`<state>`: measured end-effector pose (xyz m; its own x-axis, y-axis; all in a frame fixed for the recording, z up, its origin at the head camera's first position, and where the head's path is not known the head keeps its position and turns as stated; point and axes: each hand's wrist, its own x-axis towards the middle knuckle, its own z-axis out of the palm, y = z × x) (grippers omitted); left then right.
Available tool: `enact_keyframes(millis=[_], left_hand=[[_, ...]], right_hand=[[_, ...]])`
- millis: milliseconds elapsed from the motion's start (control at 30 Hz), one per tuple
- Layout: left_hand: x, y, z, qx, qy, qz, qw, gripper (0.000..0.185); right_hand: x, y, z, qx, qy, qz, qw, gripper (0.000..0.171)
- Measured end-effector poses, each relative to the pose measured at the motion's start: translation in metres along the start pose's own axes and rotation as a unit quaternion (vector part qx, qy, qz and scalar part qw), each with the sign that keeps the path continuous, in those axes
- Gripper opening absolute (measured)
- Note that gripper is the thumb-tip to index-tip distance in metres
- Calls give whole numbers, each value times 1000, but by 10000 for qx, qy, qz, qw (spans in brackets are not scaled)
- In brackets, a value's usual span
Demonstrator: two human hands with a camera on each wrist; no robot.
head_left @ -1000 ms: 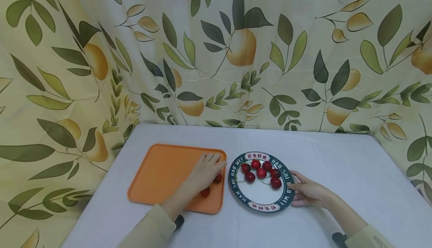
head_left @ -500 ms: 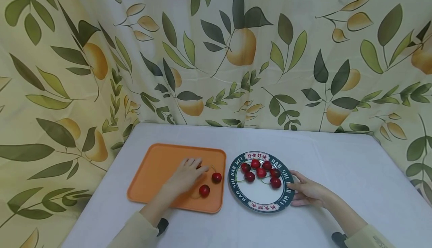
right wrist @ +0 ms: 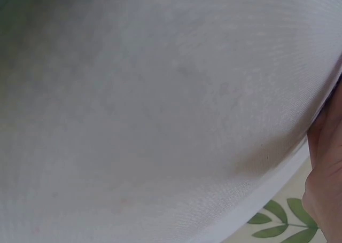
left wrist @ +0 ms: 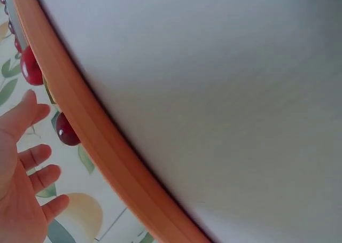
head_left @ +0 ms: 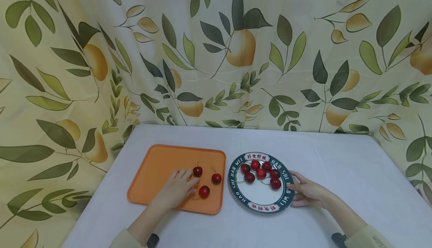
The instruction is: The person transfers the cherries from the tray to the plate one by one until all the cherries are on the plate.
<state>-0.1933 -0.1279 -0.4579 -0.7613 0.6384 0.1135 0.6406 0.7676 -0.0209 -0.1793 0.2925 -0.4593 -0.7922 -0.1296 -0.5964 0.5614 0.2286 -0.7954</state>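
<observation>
My left hand hovers over the right half of an orange tray, its fingers spread and holding nothing. Close to its fingertips lie three red cherries on the tray: one cherry at the back, another cherry to the right and a third cherry in front. In the left wrist view the left hand shows loose fingers apart from a dark cherry. My right hand holds the right rim of a round plate with thumb and fingers. Several cherries sit on the plate.
A white cloth covers the table under the tray and plate. Behind it hangs a curtain printed with leaves and orange fruit. A narrow gap separates the tray from the plate.
My left hand has drawn back leftward and toward me from the tray's right edge, uncovering a cherry at the back. My right hand and the plate have stayed put.
</observation>
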Motion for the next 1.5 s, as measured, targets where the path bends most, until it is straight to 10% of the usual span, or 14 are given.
enact_keyframes(millis=[567,1267,1500], left_hand=[[-16,1,4,317,-392,128,9986,32],[-10,1,12,-378,-391,174,9984,5],[-10,3,7,-524,-627,70,9966,26]], right_hand=[[0,0,2,-53,75,33,10000,69],[0,0,1,-114,89,6,9999,70],[0,1,0,-56,13,-14,10000,70]])
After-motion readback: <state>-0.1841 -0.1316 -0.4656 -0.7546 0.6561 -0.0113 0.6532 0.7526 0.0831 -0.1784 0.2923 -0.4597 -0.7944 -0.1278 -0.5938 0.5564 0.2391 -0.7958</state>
